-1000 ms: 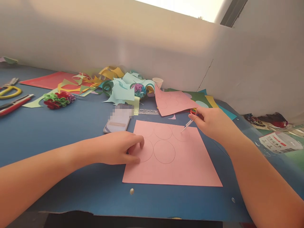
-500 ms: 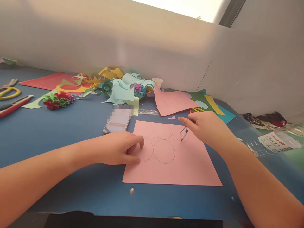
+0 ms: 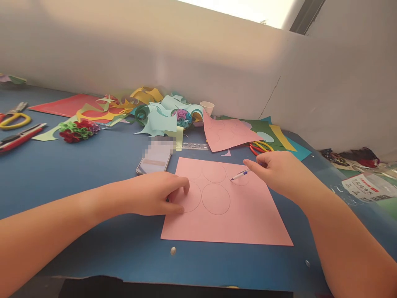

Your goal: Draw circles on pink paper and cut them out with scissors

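A pink sheet (image 3: 226, 227) with several circles drawn on it lies flat on the blue table (image 3: 130, 248). My left hand (image 3: 164, 193) rests on its left edge, fingers apart and curved, thumb and fingertips touching the paper. Over the sheet's upper right, my right hand (image 3: 269, 165) is closed on a small white and blue compass (image 3: 240, 175). The compass tilts down to the left, its tip at the upper right circle. Part of it is hidden by my fingers.
Behind the sheet lie a phone (image 3: 155, 159), a clear ruler (image 3: 195, 146) and a second pink sheet (image 3: 231, 133). Paper scraps (image 3: 161, 118) and a paper cup (image 3: 207, 107) stand near the wall. Scissors (image 3: 15, 120) and a red cutter (image 3: 23, 138) are at left; a plastic bottle (image 3: 367, 188) is at right.
My right hand has shifted slightly right and down. The compass has swung from steep to a flatter slant, its lower tip now further left. My left hand stays on the paper.
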`<move>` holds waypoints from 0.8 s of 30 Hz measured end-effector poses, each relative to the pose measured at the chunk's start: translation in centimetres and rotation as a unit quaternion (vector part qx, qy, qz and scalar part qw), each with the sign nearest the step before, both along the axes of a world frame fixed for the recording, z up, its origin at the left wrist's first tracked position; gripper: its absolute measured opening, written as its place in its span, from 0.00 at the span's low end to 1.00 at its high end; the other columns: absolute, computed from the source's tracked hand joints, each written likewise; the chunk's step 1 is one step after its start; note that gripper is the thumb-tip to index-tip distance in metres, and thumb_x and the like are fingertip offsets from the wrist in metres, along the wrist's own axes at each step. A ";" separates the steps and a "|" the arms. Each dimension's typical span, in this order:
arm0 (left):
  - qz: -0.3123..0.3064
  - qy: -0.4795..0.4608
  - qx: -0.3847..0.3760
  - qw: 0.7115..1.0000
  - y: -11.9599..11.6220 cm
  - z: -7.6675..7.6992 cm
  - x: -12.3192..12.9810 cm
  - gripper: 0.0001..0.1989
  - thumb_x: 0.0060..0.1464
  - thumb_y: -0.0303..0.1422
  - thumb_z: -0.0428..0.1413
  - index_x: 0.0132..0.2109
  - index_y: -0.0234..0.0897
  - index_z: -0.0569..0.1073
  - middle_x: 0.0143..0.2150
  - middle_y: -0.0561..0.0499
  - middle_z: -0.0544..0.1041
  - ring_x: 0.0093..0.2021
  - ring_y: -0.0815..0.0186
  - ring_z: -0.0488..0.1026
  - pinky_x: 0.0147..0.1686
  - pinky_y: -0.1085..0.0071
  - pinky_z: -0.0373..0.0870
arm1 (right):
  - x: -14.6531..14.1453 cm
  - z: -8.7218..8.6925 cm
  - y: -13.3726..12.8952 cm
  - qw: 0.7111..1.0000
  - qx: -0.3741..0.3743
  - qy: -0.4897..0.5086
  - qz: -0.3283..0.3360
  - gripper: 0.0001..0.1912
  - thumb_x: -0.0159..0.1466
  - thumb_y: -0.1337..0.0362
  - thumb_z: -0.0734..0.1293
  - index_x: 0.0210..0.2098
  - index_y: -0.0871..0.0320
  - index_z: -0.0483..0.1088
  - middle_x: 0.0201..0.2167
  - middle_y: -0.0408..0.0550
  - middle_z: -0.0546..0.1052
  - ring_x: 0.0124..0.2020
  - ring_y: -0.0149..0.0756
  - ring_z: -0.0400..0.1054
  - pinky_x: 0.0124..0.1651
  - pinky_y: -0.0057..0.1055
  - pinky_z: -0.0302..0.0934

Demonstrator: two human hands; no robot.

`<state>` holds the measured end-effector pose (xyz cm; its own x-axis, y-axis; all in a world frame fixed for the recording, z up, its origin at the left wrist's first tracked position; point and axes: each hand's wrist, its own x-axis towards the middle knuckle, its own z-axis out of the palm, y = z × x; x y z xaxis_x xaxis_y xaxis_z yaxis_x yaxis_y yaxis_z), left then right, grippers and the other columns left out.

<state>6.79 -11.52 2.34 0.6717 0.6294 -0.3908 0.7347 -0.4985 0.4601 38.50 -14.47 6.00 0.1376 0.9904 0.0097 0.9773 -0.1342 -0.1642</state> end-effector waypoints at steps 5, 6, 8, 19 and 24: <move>0.003 0.000 -0.002 1.000 0.0 0.0 0.0 0.08 0.60 0.39 0.58 0.37 0.43 0.67 0.35 0.53 0.76 0.31 0.64 0.68 0.26 0.68 0.58 | 1.3 0.6 0.1 0.999 -0.002 -0.031 -0.031 0.27 0.71 0.47 0.67 0.21 0.51 0.59 0.20 0.46 0.68 0.19 0.39 0.61 0.23 0.38 0.48; 0.003 -0.001 -0.001 1.000 0.0 0.0 0.0 0.07 0.60 0.39 0.58 0.37 0.44 0.67 0.35 0.53 0.76 0.30 0.64 0.68 0.26 0.68 0.58 | 1.5 0.6 0.3 0.999 0.001 -0.034 -0.035 0.25 0.71 0.48 0.67 0.22 0.51 0.61 0.20 0.46 0.70 0.20 0.40 0.63 0.24 0.38 0.49; 0.004 0.001 -0.003 1.000 -0.1 0.0 -0.1 0.07 0.60 0.39 0.58 0.37 0.44 0.67 0.35 0.53 0.76 0.30 0.64 0.68 0.26 0.68 0.58 | 1.8 0.3 0.9 0.999 0.019 -0.035 -0.030 0.22 0.72 0.50 0.67 0.25 0.51 0.63 0.22 0.47 0.72 0.22 0.42 0.66 0.25 0.38 0.52; 0.006 0.009 0.006 1.000 -0.1 0.0 0.2 0.07 0.59 0.38 0.58 0.36 0.43 0.68 0.34 0.53 0.76 0.31 0.64 0.69 0.26 0.69 0.58 | 1.6 -1.7 4.2 0.989 0.074 0.058 0.111 0.10 0.74 0.62 0.62 0.34 0.52 0.67 0.33 0.49 0.75 0.29 0.40 0.64 0.30 0.37 0.56; 0.006 0.004 0.003 1.000 -0.1 -0.1 0.0 0.08 0.60 0.39 0.58 0.36 0.44 0.68 0.34 0.54 0.76 0.30 0.65 0.68 0.25 0.68 0.58 | 0.7 -1.5 3.9 0.966 0.102 0.103 0.212 0.08 0.72 0.65 0.62 0.40 0.54 0.74 0.40 0.52 0.80 0.38 0.44 0.71 0.37 0.39 0.63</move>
<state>6.76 -11.62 2.24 0.6607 0.6398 -0.3925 0.7444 -0.4916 0.4518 39.23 -10.59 4.46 -0.2607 0.9383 0.2271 0.8806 0.3276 -0.3425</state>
